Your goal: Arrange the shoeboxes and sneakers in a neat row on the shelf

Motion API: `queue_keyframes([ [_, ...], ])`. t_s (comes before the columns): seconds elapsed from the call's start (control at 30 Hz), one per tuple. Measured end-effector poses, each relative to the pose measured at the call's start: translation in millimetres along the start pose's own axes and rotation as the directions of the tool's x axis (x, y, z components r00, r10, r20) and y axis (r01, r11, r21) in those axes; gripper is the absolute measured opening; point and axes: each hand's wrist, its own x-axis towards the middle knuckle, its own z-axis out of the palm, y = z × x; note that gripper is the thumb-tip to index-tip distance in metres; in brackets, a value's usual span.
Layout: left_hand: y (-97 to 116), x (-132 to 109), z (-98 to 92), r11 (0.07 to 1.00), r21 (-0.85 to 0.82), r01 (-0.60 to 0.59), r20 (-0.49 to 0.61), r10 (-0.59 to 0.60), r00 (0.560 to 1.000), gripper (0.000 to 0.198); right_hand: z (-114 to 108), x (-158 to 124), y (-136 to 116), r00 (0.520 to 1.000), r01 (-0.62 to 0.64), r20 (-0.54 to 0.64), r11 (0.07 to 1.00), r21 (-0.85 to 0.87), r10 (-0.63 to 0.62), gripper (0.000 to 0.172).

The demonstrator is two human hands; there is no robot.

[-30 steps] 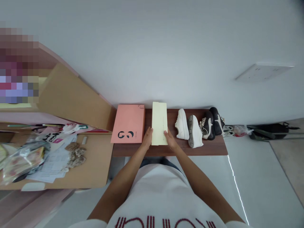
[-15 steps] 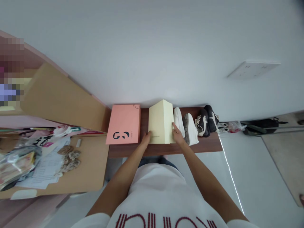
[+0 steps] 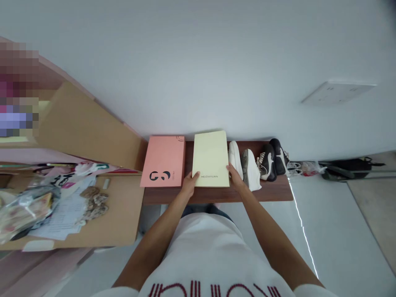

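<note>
A pale yellow box [image 3: 210, 156] with "MEIZHIYUAN" printed near its close edge is between my hands over the dark wooden shelf [image 3: 216, 194]. My left hand [image 3: 189, 182] grips its near left corner, thumb on top. At the near right side, my right hand [image 3: 235, 178] is closed around the edge. To the left lies a pink box [image 3: 163, 159] with dark lettering. White shoes [image 3: 252, 171] stand just right of the yellow box, with black-and-white sneakers [image 3: 267, 161] beyond them. The underside of the yellow box is hidden.
A pale wall [image 3: 210, 62] rises behind the shelf, with a white socket plate [image 3: 338, 93] at right. On the left, a tan desk [image 3: 123, 214] carries papers, a plastic bag [image 3: 31, 212] and a patterned scrunchie [image 3: 94, 204]. A black bag [image 3: 349, 170] lies at far right.
The yellow box has turned from a tilt, with its right side face showing, to lying broad face up. Both hands still hold it. The view has shifted slightly.
</note>
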Motion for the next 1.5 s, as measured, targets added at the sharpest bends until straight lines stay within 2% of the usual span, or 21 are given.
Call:
queue_keyframes([
  [0.07,2.1,-3.7,-2.1,0.999,-0.002,-0.041,-0.045,0.04,0.998,0.058,1.6,1.4,-0.2,0.997,-0.029,0.079,0.998,0.062,0.024,0.07],
  [0.13,4.6,-6.0,-3.3,0.997,0.036,-0.068,-0.084,0.071,0.994,0.057,3.7,3.1,1.5,0.993,-0.061,0.107,0.996,0.062,0.054,0.066],
  [0.3,11.4,-6.3,-3.3,0.976,0.2,-0.082,-0.131,0.11,0.985,0.056,7.4,10.3,12.5,0.987,-0.135,0.1,0.989,0.058,0.129,0.054],
  [0.47,8.7,-5.0,-0.8,0.953,0.286,-0.1,-0.135,0.143,0.98,0.054,6.6,18.2,20.8,0.983,-0.167,0.087,0.985,0.05,0.162,0.045],
  [0.83,4.1,0.3,-4.8,0.955,0.287,-0.069,-0.18,0.125,0.976,0.054,13.6,32.3,37.6,0.978,-0.2,0.066,0.978,0.06,0.196,0.044],
  [1.13,-4.0,12.2,-4.6,0.936,0.352,-0.022,-0.237,0.112,0.965,0.055,20.4,43.7,47.5,0.985,-0.166,0.048,0.984,0.061,0.164,0.047],
  [1.5,18.8,13.0,-1.3,0.874,0.487,0.013,-0.221,0.109,0.969,0.049,32.5,50.5,49.2,0.988,-0.156,0.002,0.986,0.066,0.157,0.051],
])
